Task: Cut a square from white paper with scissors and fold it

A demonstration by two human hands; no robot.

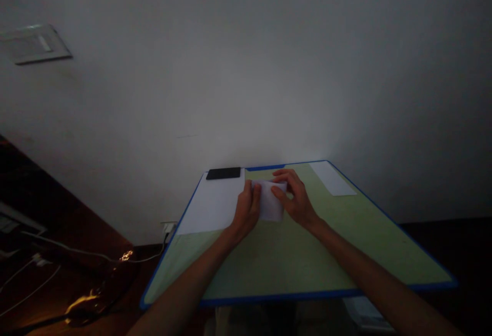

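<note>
A small piece of white paper (pixel 271 204), apparently folded, is held up between both hands over the middle of the green table. My left hand (pixel 248 205) grips its left edge, thumb on the near face and fingers behind. On the right side, my right hand (pixel 294 197) pinches the upper corner between thumb and fingers, with the index finger curved above. A larger white sheet (pixel 211 205) lies flat to the left of the hands. Whether the paper has several layers cannot be made out in the dim light.
The green table (pixel 292 264) has a blue rim and stands against a grey wall. A black phone-like slab (pixel 223 173) rests on the large sheet's far end. A white paper strip (pixel 333 178) lies at the far right. A cable (pixel 96 258) runs to a wall socket (pixel 168 227).
</note>
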